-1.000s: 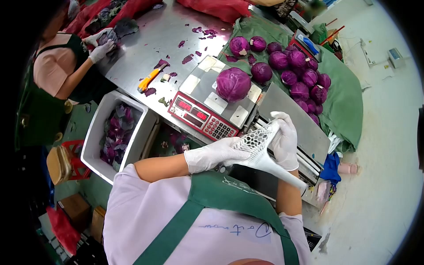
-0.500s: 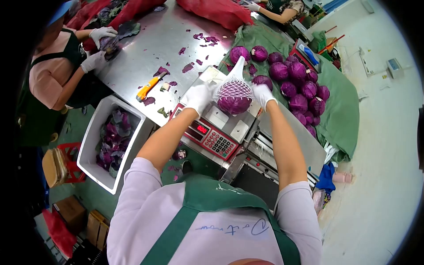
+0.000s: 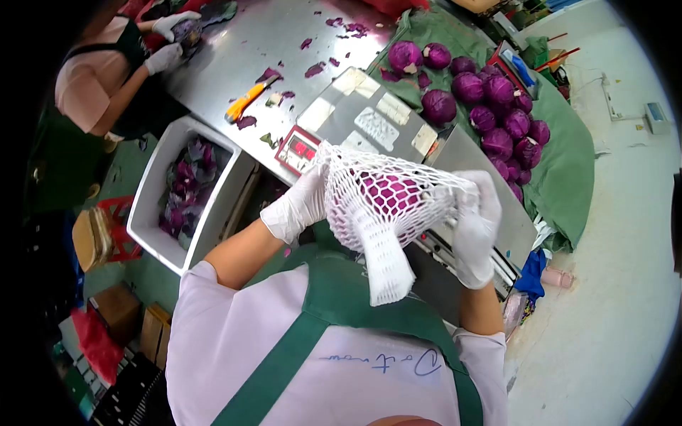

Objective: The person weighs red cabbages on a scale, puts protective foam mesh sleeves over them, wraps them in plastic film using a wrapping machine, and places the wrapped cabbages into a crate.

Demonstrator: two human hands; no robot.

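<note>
Stainless-steel bench (image 3: 270, 53) spans the upper left, with purple leaf scraps scattered on it and an orange-handled cutter (image 3: 245, 101) near its edge. Beside it stands a white bin (image 3: 145, 188) of trimmed leaves. At the right, loose purple cabbages (image 3: 497, 142) are heaped on a green cloth (image 3: 561, 167). A co-worker (image 3: 92, 89) handles another head at the far left.

Held item: one cabbage (image 3: 389, 193), inside white netting (image 3: 341, 213), between the two gloved hands and in front of the apron. The scale (image 3: 376, 129) lies just beyond it. A narrow tail of the netting hangs toward the apron.

Finger state: the left hand (image 3: 302, 202) pinches one edge of the netting; the right hand (image 3: 476, 234) has its fingers curled at the opposite edge. Whether either hand also bears on the cabbage cannot be told.

Handling: support the weight from beneath and draw both edges evenly. Center the head so that the mesh spreads uniformly. Avoid hooking single strands with fingertips, since one-sided tension could let the cabbage roll toward the slack side.
</note>
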